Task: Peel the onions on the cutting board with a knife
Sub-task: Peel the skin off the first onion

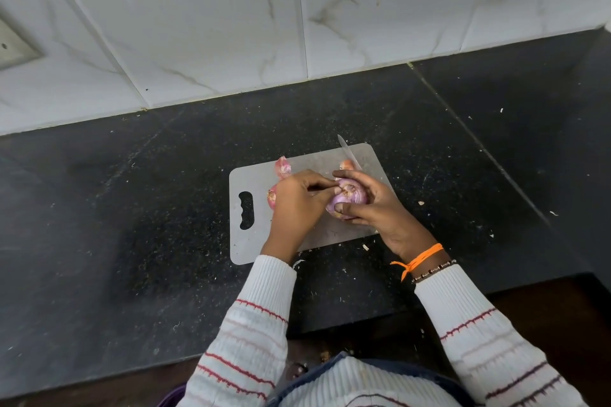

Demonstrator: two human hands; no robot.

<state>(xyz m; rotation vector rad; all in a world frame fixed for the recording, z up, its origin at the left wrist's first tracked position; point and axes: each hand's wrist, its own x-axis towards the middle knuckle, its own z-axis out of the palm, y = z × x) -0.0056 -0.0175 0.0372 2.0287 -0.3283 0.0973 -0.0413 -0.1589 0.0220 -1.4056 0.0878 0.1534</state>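
I see my right hand (370,205) closed around a purple onion (348,200) above the cutting board (251,241) on the dark desk (132,208). My left hand (297,201) pinches its skin. The knife (348,152) blade points away behind the right hand.

We see a cutting board (254,241) lying on a countertop (132,208) before a tiled wall (198,26). Over the board's middle, the left hand (297,205) and right hand (373,205) meet around an onion (350,196). Behind them lies a knife (348,152), its tip past the far edge; onion pieces (283,167) sit left.
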